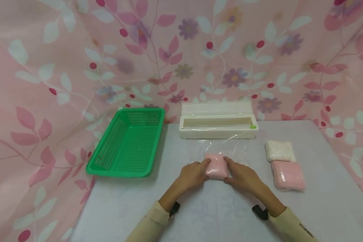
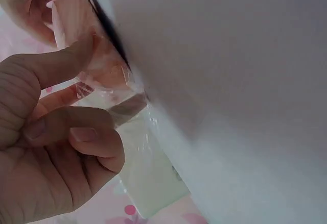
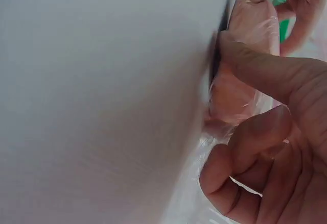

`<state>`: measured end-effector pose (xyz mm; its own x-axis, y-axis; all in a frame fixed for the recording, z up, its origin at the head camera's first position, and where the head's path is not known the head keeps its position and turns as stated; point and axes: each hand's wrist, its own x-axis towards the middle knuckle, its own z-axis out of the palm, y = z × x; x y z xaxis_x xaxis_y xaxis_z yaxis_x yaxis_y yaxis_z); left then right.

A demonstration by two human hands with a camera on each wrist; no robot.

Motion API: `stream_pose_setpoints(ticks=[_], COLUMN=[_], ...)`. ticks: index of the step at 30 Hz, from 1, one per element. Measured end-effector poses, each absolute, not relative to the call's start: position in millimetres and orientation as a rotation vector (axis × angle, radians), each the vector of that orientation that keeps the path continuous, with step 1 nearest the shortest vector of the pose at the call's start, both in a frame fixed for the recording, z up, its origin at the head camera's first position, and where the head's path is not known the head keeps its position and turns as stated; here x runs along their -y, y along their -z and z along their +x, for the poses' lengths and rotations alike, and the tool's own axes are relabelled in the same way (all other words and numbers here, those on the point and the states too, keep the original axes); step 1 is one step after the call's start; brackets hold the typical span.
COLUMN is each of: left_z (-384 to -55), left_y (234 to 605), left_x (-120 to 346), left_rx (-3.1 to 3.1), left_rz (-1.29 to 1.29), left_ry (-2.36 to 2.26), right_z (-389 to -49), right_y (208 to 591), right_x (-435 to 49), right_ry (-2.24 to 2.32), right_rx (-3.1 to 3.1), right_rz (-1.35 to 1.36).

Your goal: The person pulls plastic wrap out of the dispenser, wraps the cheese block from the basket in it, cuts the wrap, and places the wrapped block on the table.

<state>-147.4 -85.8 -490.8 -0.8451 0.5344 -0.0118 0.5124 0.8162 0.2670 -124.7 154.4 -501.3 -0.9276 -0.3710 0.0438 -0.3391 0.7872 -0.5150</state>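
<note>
On the table in front of me sits a pink square bundle (image 1: pixel 216 167), its kind not clear, with clear plastic film (image 1: pixel 230 148) about it. My left hand (image 1: pixel 193 174) grips its left side, thumb at the near edge and a finger toward the far corner. On the opposite side my right hand (image 1: pixel 244 176) holds it the same way. Both wrist views show the film shining on the bundle (image 2: pixel 76 20) between thumb and fingers. Some outer fingers of my left hand (image 2: pixel 56 147) and right hand (image 3: pixel 276 147) are curled. The bundle's underside is hidden.
A white cling film box (image 1: pixel 217 133) stands behind the bundle with its lid (image 1: pixel 216 108) raised. The green basket (image 1: pixel 149 148) is at left. To the right lie a white wrapped bundle (image 1: pixel 280 151) and another pink wrapped bundle (image 1: pixel 288 175), touching. A floral curtain (image 1: pixel 199 67) hangs behind the table.
</note>
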Motion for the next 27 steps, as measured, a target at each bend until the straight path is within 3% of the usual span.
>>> stream_pose_setpoints(ticks=[7,15,27], left_z=[-170,-200,-244], left_y=[481,469,488], left_x=[88,75,64], left_rx=[-2.87,-2.825,-2.871], left_rz=[0.856,0.563,0.273], left_ry=[-0.536,-0.767,-0.759], right_z=[-140,-179,-216], right_y=[494,486,483], right_x=[-162,-164,-160], right_ry=[0.978,1.042,1.019], right_rx=[-2.857,-2.781,-2.686], right_rz=[-0.596,-0.371,-0.083])
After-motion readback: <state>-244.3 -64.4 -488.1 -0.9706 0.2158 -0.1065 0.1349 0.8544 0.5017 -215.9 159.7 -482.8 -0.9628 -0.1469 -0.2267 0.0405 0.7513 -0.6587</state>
